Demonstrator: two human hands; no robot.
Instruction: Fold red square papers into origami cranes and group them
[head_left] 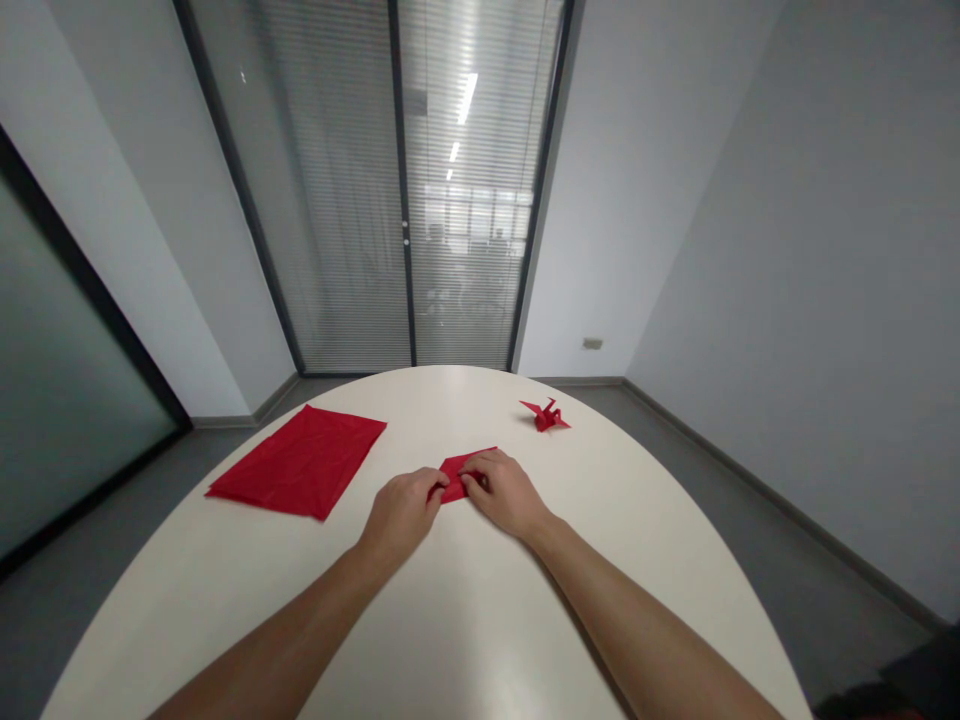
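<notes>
A small piece of folded red paper (454, 488) lies on the white table between my hands, partly hidden under my fingers. My left hand (403, 508) pinches its left edge, thumb and forefinger together. On the other side, my right hand (506, 492) has its fingertips closed on the paper's upper right part. Up and to the right stands a folded red paper crane (547, 415), apart from both hands. To the left rests a stack of square red paper sheets (300, 465), slightly creased and untouched.
The round white table (465, 640) has a curved far edge. Beyond it are a glass partition with blinds (472, 250) and grey walls (825, 300). A dark object (915, 680), too blurred to name, shows at the lower right corner.
</notes>
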